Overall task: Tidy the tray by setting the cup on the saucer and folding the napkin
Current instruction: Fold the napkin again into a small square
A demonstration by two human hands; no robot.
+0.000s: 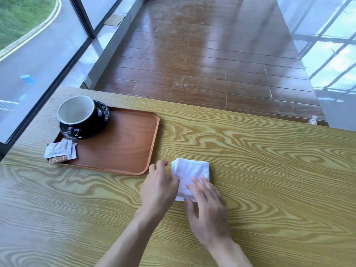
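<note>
Napkin (190, 175), white, folded square, flat on table (269, 180) just right of tray (123, 143), off it. Left hand (159, 187) at napkin's left edge, fingers curled, touching. Right hand (207, 211) fingers spread, flat on napkin's near part. Cup (77, 112) sits on saucer (84, 128), tray's far-left corner. Packets (60, 151) at tray's near-left edge.

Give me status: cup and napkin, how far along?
Done: cup sits on the saucer on the tray. In hand: both hands, left and right, press the folded napkin flat on the table, beside the tray. Left: possibly returning it to the tray.
</note>
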